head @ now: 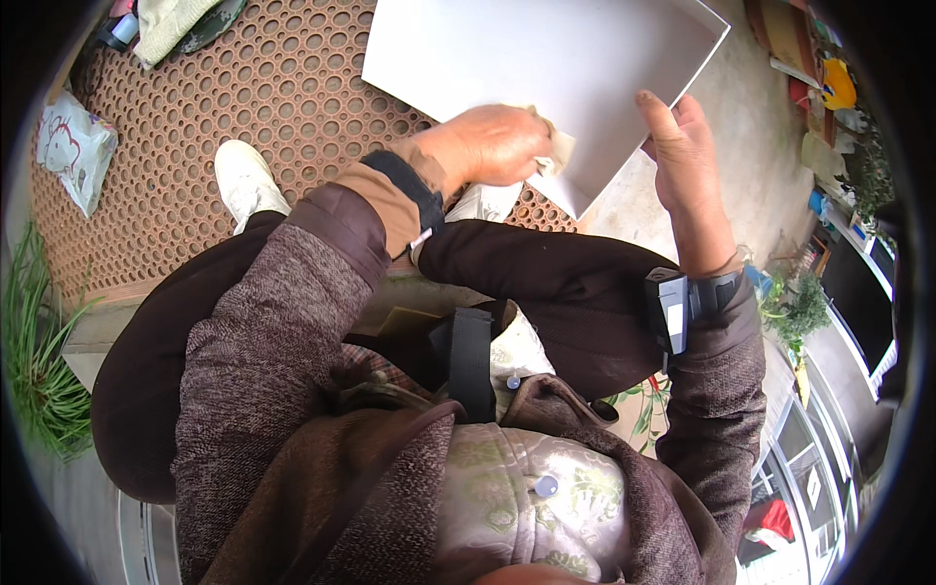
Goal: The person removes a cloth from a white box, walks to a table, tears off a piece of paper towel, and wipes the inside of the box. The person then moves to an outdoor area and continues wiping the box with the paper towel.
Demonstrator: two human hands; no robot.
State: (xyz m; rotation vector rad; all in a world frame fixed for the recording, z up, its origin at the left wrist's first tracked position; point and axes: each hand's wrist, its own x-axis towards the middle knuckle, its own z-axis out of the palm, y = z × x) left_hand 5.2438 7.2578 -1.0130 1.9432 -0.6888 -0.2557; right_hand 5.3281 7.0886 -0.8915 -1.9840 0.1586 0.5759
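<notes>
My left hand (504, 142) is closed around a crumpled beige cloth (561, 150), which lies against the inside of a shallow white box (504, 51) near its lower corner. With my right hand (684, 142) I grip the box's right wall, thumb on the inner side and fingers on the outer side. The box is tilted above my feet, and its top end runs out of the picture. Black straps circle both wrists, and the right one carries a small grey device (671, 311).
Below is a reddish-brown surface with round holes (307, 88), where a white shoe (248, 179) rests. A printed plastic bag (77, 150) lies at left, above a grassy plant (44, 365). Light cloth (168, 29) is at top left. Potted greenery (801, 311) and assorted objects line the right side.
</notes>
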